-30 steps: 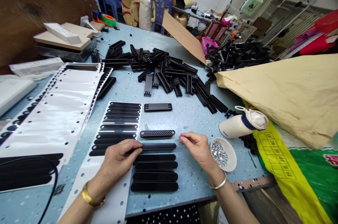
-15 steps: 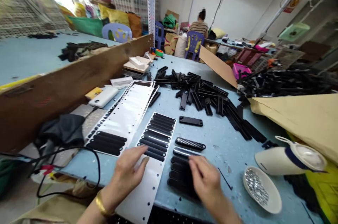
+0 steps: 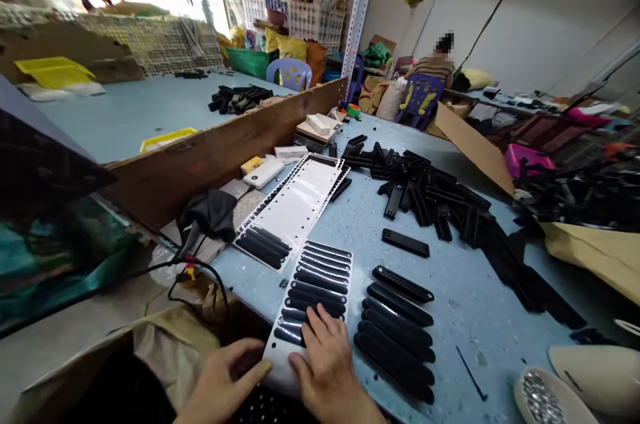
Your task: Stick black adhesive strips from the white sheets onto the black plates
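Both hands are down at the near edge of the blue worktable (image 3: pixel 470 297), on a white backing sheet (image 3: pixel 300 337) that carries black oval stickers (image 3: pixel 320 277) in a neat row. The right hand (image 3: pixel 327 367) lies flat on the sheet with its fingers spread open, pressing on the lowest stickers, likely to keep the sheet from sliding. The left hand (image 3: pixel 223 387) pinches the sheet's near left corner between thumb and fingers, so it has a hold on the paper. Just to the right of the sheet lie smooth black plastic strips (image 3: pixel 397 337), side by side, with one ribbed strip (image 3: pixel 403 284) at the far end of the row. Farther back on the table sits a big heap of black comb-like parts (image 3: pixel 425 191). A second sticker sheet (image 3: pixel 295 207) lies toward the left edge, near a wooden board (image 3: pixel 220 157). At the near right corner are a small white bowl of shiny bits (image 3: pixel 545 401) and a white bottle (image 3: pixel 595 367) lying on its side.
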`<state>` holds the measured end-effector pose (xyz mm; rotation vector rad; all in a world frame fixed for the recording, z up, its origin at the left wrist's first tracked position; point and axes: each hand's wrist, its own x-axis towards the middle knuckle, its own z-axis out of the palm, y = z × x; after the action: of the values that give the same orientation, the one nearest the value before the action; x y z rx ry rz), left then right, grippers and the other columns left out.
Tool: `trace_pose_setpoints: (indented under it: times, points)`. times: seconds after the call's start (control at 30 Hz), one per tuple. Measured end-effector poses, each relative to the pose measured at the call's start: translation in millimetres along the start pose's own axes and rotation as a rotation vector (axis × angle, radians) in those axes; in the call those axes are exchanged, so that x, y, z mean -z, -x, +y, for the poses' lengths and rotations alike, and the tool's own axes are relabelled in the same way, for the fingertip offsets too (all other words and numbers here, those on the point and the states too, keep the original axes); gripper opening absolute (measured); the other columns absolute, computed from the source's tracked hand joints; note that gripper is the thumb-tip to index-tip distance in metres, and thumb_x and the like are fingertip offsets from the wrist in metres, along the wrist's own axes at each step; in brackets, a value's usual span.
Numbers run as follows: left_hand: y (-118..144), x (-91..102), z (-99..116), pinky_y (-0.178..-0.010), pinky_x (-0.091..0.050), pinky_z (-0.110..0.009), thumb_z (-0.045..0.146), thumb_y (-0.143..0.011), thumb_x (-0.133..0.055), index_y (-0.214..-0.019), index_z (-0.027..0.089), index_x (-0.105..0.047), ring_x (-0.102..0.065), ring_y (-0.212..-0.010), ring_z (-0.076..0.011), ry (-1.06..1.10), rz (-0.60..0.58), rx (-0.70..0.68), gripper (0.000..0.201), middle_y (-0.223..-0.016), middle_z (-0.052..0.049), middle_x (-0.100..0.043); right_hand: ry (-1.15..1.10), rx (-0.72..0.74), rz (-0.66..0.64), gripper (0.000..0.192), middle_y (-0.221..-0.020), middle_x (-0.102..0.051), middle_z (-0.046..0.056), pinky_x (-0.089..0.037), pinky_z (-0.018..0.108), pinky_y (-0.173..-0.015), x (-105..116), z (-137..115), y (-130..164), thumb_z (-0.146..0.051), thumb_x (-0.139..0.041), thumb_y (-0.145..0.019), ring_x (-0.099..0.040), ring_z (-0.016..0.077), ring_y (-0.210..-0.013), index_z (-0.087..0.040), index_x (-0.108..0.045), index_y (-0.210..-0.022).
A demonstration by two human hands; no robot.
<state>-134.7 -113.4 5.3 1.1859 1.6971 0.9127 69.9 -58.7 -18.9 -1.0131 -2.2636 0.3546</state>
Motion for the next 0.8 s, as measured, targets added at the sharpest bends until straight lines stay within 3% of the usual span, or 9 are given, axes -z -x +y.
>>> trace_pose_setpoints:
  times: [0.07, 0.2, 0.4, 0.53, 0.7, 0.8]
  points:
    - [-4, -15.0, 12, -0.066, -0.055, -0.026, 0.045, -0.069, -0.076, -0.079, 0.018, -0.077, -0.070, -0.071, -0.0227, 0.319, -0.156, 0.102, 0.029, -0.075, -0.006, -0.077, -0.019, -0.028, -0.010, 0.031, -0.130, -0.062, 0.017, -0.047, 0.055, -0.095, 8, -2, 3, -0.019, -0.058, -0.085, -0.052, 0.0366, -0.125, -0.016, -0.064, -0.115]
    - [-11, -34.3, 34, -0.060, -0.046, -0.021, 0.037, -0.069, -0.079, -0.086, 0.015, -0.076, -0.062, -0.063, -0.0148, 0.676, -0.208, 0.240, 0.028, -0.074, -0.005, -0.074, -0.099, -0.107, 0.072, 0.032, -0.122, -0.066, 0.014, -0.047, 0.055, -0.095, 12, -2, 2, -0.025, -0.060, -0.087, -0.056, 0.0342, -0.121, -0.021, -0.064, -0.118]
    - [-22, -35.8, 46, -0.060, -0.042, -0.020, 0.033, -0.073, -0.074, -0.083, 0.016, -0.078, -0.057, -0.063, -0.0143, 0.549, -0.245, 0.127, 0.020, -0.070, -0.003, -0.071, -0.311, -0.231, 0.159, 0.022, -0.108, -0.072, 0.012, -0.048, 0.053, -0.095, 5, 4, -6, -0.026, -0.062, -0.085, -0.061, 0.0321, -0.113, -0.022, -0.072, -0.104]
    - [-29, -33.3, 48, -0.062, -0.043, -0.022, 0.031, -0.076, -0.071, -0.078, 0.015, -0.079, -0.058, -0.065, -0.0158, 0.427, -0.307, 0.031, 0.018, -0.070, -0.003, -0.072, -0.589, -0.300, 0.111, 0.019, -0.099, -0.076, 0.007, -0.049, 0.046, -0.095, 9, 3, -15, -0.023, -0.058, -0.087, -0.064, 0.0274, -0.107, -0.023, -0.076, -0.094]
    - [-25, -32.0, 53, -0.059, -0.043, -0.020, 0.028, -0.070, -0.075, -0.083, 0.014, -0.079, -0.059, -0.061, -0.0141, 0.628, -0.308, 0.211, 0.019, -0.070, -0.004, -0.073, -0.868, -0.499, 0.095, 0.034, -0.076, -0.073, 0.006, -0.051, 0.040, -0.090, 20, 0, -32, -0.030, -0.055, -0.091, -0.068, 0.0234, -0.086, -0.019, -0.070, -0.062]
    - [-30, -30.8, 52, -0.061, -0.048, -0.024, 0.032, -0.068, -0.077, -0.093, 0.013, -0.076, -0.064, -0.063, -0.0172, 0.656, -0.239, 0.273, 0.032, -0.070, -0.005, -0.073, -1.003, -0.760, 0.240, 0.028, -0.081, -0.074, 0.007, -0.054, 0.036, -0.075, 42, 14, -53, -0.036, -0.060, -0.089, -0.069, 0.0230, -0.081, -0.017, -0.072, -0.073]
